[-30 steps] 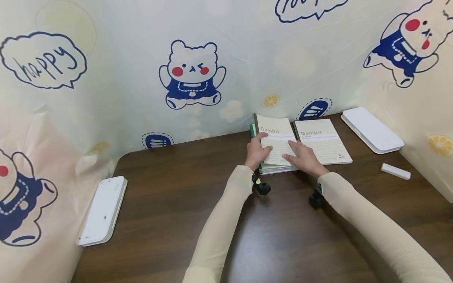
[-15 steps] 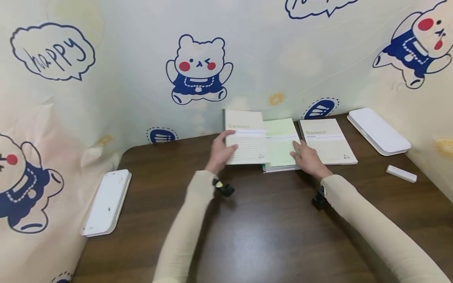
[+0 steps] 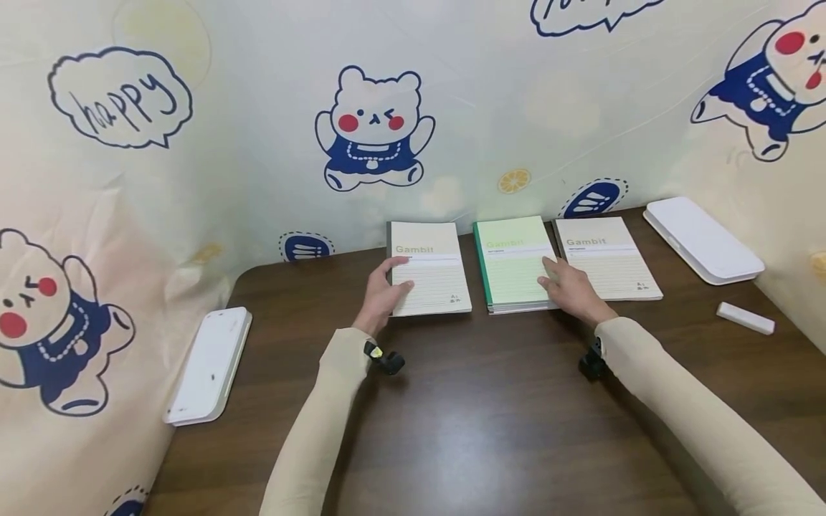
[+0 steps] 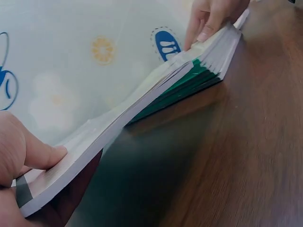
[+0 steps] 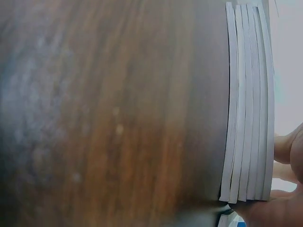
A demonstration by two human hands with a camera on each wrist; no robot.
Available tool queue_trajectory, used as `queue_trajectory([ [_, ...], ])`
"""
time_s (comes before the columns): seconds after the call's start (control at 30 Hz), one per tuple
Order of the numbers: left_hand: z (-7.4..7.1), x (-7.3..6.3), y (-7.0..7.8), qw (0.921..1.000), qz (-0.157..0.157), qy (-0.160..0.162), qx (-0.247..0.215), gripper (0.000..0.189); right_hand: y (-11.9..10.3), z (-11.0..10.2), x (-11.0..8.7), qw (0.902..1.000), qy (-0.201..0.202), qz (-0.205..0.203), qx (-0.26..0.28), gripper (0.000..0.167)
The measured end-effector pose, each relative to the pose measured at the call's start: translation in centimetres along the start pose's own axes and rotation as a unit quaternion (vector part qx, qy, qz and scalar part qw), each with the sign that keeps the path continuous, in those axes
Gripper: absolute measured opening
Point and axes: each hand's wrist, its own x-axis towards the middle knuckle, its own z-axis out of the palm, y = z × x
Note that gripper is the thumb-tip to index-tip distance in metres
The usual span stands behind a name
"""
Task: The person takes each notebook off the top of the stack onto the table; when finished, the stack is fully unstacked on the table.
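Observation:
A cream notebook [image 3: 429, 283] with a dark spine lies toward the left of the row. My left hand [image 3: 382, 290] holds it by its left edge; in the left wrist view the thumb [image 4: 45, 153] presses on the cover, the other fingers are below, and this edge is raised off the table. To its right is a stack of notebooks [image 3: 516, 265], a pale green one with a green spine on top. My right hand [image 3: 574, 287] grips the stack at its right edge, digits on the cover. In the right wrist view, the stack's white page edges [image 5: 248, 104] show beside that hand.
Another cream notebook [image 3: 606, 258] lies right of the stack, partly behind the right hand. A white case [image 3: 703, 240] and a small white bar [image 3: 745, 317] are at the right; a second white case [image 3: 209, 365] is at the left table edge. A printed sheet [image 3: 258, 143] backs the brown table [image 3: 452, 416].
My left hand has taken the top cream notebook off the stack, carried it left and lowered it, uncovering the green notebook. The right hand stays at the stack's right edge.

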Motion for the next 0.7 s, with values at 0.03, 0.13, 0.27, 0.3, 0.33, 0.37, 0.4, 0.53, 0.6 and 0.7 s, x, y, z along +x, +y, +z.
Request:
queue_trajectory([
  [0.03, 0.4, 0.2, -0.1, 1.0000, 0.003, -0.002, 0.000, 0.047, 0.0, 0.1, 0.0, 1.0000, 0.001, 0.000, 0.003, 0.056],
  [0.13, 1.4, 0.7, -0.6, 1.0000, 0.007, -0.006, 0.002, 0.046, 0.2, 0.4, 0.1, 0.9999, 0.008, -0.003, 0.008, 0.056],
  [0.27, 1.9, 1.0, -1.2, 0.9998, 0.000, -0.001, 0.019, 0.045, 0.1, 0.9, 0.5, 0.9999, 0.006, -0.006, 0.009, 0.056],
  [0.3, 1.9, 1.0, -1.3, 0.9996, -0.002, 0.001, 0.026, 0.045, 0.1, 0.9, 0.6, 0.9999, 0.006, -0.006, 0.008, 0.056],
  [0.33, 2.0, 1.1, -1.5, 0.9994, -0.003, 0.001, 0.036, 0.045, 0.0, 1.0, 0.7, 0.9999, 0.005, -0.007, 0.007, 0.056],
  [0.37, 2.0, 1.1, -1.6, 0.9988, 0.001, 0.000, 0.050, 0.046, 0.0, 1.0, 0.8, 1.0000, 0.004, -0.007, 0.005, 0.056],
  [0.4, 2.1, 1.2, -1.8, 0.9976, 0.008, -0.004, 0.068, 0.046, 0.0, 1.0, 0.8, 1.0000, 0.005, -0.007, 0.003, 0.056],
  [0.53, 2.6, 1.4, -2.1, 0.9840, 0.064, -0.026, 0.164, 0.048, 0.2, 0.7, 0.7, 1.0000, 0.009, -0.001, -0.002, 0.056],
  [0.6, 2.9, 1.5, -2.1, 0.9713, 0.086, -0.033, 0.219, 0.049, 0.3, 0.4, 0.6, 0.9999, 0.009, 0.003, -0.002, 0.057],
  [0.7, 3.3, 1.3, -2.1, 0.9588, 0.091, -0.039, 0.266, 0.048, 0.5, 0.2, 0.4, 0.9999, 0.010, 0.007, 0.001, 0.057],
])
